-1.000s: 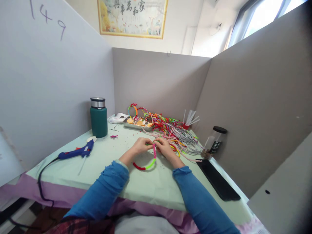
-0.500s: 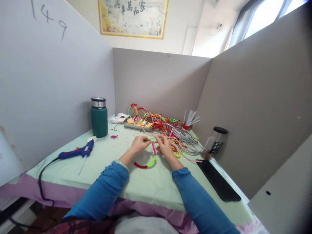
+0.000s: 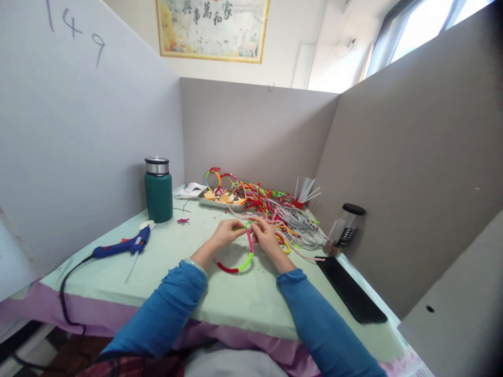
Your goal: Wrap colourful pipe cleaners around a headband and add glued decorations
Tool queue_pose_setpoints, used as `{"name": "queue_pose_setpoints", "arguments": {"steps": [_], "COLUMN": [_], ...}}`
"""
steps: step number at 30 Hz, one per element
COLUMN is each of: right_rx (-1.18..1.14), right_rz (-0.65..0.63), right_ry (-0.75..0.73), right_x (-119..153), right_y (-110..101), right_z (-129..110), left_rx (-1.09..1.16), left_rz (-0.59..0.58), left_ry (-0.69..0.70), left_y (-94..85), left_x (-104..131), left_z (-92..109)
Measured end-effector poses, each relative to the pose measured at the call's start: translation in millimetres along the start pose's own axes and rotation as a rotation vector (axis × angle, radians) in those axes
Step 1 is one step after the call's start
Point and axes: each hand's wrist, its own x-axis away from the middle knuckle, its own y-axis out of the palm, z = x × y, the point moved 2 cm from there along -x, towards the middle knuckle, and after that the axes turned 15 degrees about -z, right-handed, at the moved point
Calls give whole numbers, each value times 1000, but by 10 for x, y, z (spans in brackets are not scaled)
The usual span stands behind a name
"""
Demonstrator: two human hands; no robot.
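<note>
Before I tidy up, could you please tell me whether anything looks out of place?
A pink strand looks untidy: it strays from the tangled pile, its tip over the far end of the black slab.

Craft workstation: partitions [image 3: 255, 125], glue gun [image 3: 135, 244]

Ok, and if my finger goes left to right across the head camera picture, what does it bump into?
Glue gun, green bottle, pink scrap, left hand, right hand, red cup, jar.
</note>
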Motion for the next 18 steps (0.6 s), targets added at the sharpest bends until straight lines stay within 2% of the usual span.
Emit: {"name": "queue_pose_setpoints", "arguments": {"steps": [7,13,18], "right_rx": [220,306,315], "right_rz": [-13,-32,-38], "right_ry": [-52,-75,-52], "right_x": [-8,4,30], "right_y": [-17,-14,55], "right_z": [8,16,13], "left_rx": [91,129,129], "left_rz": [-33,-72,-3], "left_ry": [63,135,115], "left_y": [16,2,-19], "left_x": [12,42,32], "left_z": [33,96,99]}}
